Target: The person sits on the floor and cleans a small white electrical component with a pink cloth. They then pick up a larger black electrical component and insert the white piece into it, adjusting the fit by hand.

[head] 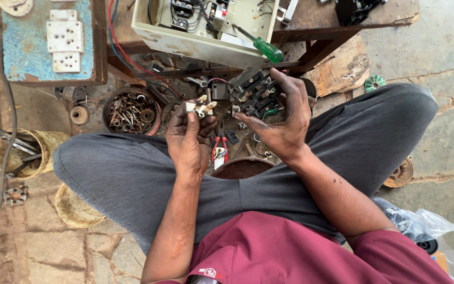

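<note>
Head view: left hand (187, 139) pinches a small white part (199, 108); right hand (282, 118) grips a black switch block (256, 93). They are apart, not yet joined, I judge. Screwdriver (261, 47) idle on the open box (206, 26).

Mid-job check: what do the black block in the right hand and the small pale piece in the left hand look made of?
Black block: apparently matte moulded plastic, with shiny metal screws or terminals showing. Small pale piece: looks like cream plastic or ceramic with brassy metal tabs; too small to tell which.
</note>
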